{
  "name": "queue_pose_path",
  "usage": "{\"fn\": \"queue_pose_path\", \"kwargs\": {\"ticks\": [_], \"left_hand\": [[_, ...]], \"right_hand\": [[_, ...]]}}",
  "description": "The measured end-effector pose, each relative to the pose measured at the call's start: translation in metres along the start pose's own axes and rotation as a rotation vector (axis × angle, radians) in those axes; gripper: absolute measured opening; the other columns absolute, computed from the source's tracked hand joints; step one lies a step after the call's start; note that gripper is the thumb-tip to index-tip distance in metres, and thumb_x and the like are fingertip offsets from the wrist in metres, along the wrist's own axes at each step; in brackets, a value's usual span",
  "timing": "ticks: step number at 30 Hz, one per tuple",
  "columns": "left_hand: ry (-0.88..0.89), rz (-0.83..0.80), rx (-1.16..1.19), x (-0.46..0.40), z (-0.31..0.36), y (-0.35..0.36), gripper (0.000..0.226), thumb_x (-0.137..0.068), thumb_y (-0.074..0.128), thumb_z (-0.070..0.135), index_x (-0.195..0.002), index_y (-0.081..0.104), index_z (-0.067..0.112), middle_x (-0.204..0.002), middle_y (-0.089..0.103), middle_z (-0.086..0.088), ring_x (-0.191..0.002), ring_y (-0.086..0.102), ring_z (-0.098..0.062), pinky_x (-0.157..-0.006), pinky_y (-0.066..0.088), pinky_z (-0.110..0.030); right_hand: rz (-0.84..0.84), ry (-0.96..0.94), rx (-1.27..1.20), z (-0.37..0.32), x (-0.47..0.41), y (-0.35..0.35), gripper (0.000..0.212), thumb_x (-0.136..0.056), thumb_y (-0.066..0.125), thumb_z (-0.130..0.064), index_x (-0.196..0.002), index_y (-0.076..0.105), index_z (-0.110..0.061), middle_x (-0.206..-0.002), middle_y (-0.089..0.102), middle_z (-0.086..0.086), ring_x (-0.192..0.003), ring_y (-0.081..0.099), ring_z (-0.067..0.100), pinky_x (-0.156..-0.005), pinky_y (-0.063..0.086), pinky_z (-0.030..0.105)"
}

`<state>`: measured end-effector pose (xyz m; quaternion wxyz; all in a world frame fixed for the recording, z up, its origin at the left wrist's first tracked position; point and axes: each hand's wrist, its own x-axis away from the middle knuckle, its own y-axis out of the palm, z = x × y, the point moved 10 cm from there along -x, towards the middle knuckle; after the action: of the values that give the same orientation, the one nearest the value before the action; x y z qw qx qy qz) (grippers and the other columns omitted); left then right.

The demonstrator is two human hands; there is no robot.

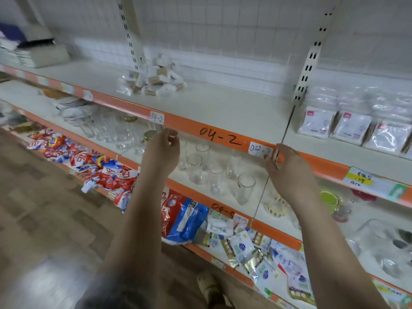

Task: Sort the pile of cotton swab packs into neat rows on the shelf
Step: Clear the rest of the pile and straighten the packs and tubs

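Head view. The pile of cotton swab packs lies unsorted toward the back of the upper shelf, at about 11 o'clock from the frame centre, beside a slotted upright; individual packs overlap and blur, so an exact count cannot be given, though roughly a dozen or more seem present. Both hands are raised at the shelf's orange front edge, well apart from the pile. The left hand, at 9 o'clock of the marking "04-2", has its fingers loosely curled with nothing visibly between them. The right hand, at 3 o'clock of that marking, touches a small paper label; whether its fingers pinch the label or merely press it cannot be told. Three paper labels are legible on this edge region and one handwritten marking. To the right, at 2 o'clock, three flat bagged packs stand in a row. Likely hazards: the reach over the edge to the rear pile could sweep loose packs sideways or off the shelf; the slippery wrappers may slide when stacked; the glass tumblers on the shelf below, about eight visible, could be struck by a dropped pack.
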<state>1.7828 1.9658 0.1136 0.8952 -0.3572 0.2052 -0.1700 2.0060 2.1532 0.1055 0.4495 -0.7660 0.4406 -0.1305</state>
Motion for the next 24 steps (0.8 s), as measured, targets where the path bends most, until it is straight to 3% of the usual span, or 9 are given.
{"fn": "queue_pose_path", "kwargs": {"ticks": [5,9,12,15,20,24], "left_hand": [[-0.028,0.039,0.011,-0.034,-0.03,-0.012,0.028,-0.099,0.044,0.022,-0.123,0.056,0.015,-0.124,0.06,-0.004,-0.1,0.057,-0.014,-0.081,0.038,-0.021],[-0.05,0.075,0.025,-0.083,-0.048,-0.019,0.03,-0.098,0.043,0.018,-0.124,0.057,0.012,-0.12,0.062,-0.007,-0.086,0.055,-0.013,-0.068,0.041,-0.021],[-0.05,0.104,0.009,-0.127,-0.057,-0.027,0.029,-0.098,0.044,0.019,-0.123,0.057,0.011,-0.119,0.063,-0.007,-0.091,0.06,-0.017,-0.066,0.04,-0.018],[-0.081,0.122,0.029,-0.166,-0.069,-0.035,0.029,-0.098,0.045,0.017,-0.123,0.057,0.011,-0.118,0.063,-0.008,-0.078,0.056,-0.014,-0.054,0.039,-0.013],[-0.086,0.149,0.01,-0.21,-0.095,-0.049,0.029,-0.098,0.045,0.017,-0.124,0.056,0.01,-0.119,0.062,-0.008,-0.097,0.058,-0.017,-0.075,0.044,-0.024],[-0.116,0.168,0.017,-0.243,-0.127,-0.06,0.029,-0.097,0.046,0.017,-0.122,0.058,0.012,-0.115,0.063,-0.006,-0.099,0.059,-0.018,-0.074,0.043,-0.024]], "right_hand": [[-0.012,-0.051,-0.09,-0.035,-0.045,0.035,0.05,-0.095,0.05,-0.023,-0.142,0.039,-0.01,-0.145,0.043,0.007,-0.13,0.043,0.023,-0.102,0.032,0.026],[-0.039,-0.114,-0.069,-0.07,-0.095,0.067,0.05,-0.095,0.049,-0.022,-0.142,0.038,-0.008,-0.147,0.04,0.006,-0.135,0.035,0.021,-0.105,0.024,0.023],[-0.067,-0.142,-0.072,-0.098,-0.136,0.085,0.051,-0.096,0.047,-0.023,-0.144,0.035,-0.01,-0.149,0.038,0.006,-0.136,0.034,0.021,-0.105,0.024,0.024],[-0.096,-0.164,-0.074,-0.125,-0.174,0.102,0.052,-0.096,0.047,-0.024,-0.145,0.034,-0.011,-0.148,0.037,0.007,-0.136,0.034,0.022,-0.105,0.025,0.025],[-0.124,-0.212,-0.082,-0.169,-0.218,0.136,0.053,-0.097,0.046,-0.026,-0.145,0.032,-0.011,-0.149,0.036,0.007,-0.137,0.032,0.022,-0.107,0.023,0.025],[-0.159,-0.213,-0.076,-0.198,-0.237,0.167,0.052,-0.097,0.046,-0.027,-0.145,0.033,-0.012,-0.148,0.038,0.005,-0.135,0.035,0.021,-0.105,0.025,0.024]]}}
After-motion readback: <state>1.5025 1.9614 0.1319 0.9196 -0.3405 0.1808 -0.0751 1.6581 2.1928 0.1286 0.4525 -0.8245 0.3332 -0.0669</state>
